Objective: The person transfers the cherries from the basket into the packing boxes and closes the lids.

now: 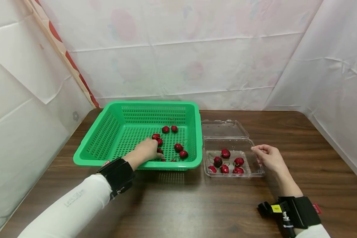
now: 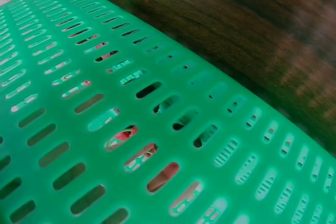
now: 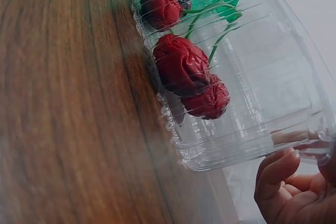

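Observation:
My left hand (image 1: 145,151) reaches over the near rim into a green plastic basket (image 1: 92,161), its fingers down among red cherries (image 1: 178,147). One cherry (image 1: 159,150) shows between the fingers and thumb; whether they grip it I cannot tell. The left wrist view looks through the basket's slotted wall (image 2: 173,103), which hides most of that hand. With thumb and fingers, my right hand (image 1: 269,158) pinches the right rim of a clear plastic clamshell box (image 1: 208,145). Several wrinkled cherries with green stems (image 3: 181,64) lie on its bottom.
The box's clear lid (image 1: 224,129) lies folded open toward the back. Basket and box stand side by side on a dark wooden table (image 1: 178,205). White sheeting (image 1: 178,66) hangs behind the table and at both sides.

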`<state>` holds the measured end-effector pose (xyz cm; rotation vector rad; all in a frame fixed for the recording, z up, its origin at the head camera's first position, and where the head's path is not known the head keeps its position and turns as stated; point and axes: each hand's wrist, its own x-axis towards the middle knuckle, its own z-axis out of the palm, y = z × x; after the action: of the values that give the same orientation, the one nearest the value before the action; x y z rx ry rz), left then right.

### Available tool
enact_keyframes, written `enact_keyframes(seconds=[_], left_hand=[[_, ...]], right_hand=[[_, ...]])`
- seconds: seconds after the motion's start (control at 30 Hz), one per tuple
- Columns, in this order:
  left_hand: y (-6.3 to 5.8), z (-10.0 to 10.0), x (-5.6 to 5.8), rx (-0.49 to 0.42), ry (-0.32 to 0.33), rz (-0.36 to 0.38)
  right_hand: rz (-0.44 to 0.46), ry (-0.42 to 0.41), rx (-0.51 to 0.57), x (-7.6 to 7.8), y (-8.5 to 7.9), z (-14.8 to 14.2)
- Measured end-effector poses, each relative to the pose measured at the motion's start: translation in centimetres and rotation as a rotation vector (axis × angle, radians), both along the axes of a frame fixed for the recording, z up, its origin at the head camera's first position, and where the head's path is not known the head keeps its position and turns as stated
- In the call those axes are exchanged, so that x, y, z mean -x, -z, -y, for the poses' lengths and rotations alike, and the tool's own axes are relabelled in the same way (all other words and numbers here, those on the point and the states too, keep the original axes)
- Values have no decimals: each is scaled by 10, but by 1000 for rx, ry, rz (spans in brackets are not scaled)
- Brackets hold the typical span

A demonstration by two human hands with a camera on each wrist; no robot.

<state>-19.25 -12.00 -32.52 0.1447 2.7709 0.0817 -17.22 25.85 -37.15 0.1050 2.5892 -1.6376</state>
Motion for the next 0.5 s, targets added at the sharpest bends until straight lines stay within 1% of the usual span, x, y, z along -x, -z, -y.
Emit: enact_keyframes(seconds=[0.13,0.23,0.33,0.5], left_hand=[[1,-2,0,3,-3,11],[2,-2,0,2,4,4],[2,-1,1,-3,12,-7],[0,1,1,-20,24,-6]], right_hand=[[2,-2,-25,-1,0,-1],[-1,-5,-45,-2,0,-1],[-6,-9,-46,-1,0,-1],[0,-11,-30,0,-1,0]])
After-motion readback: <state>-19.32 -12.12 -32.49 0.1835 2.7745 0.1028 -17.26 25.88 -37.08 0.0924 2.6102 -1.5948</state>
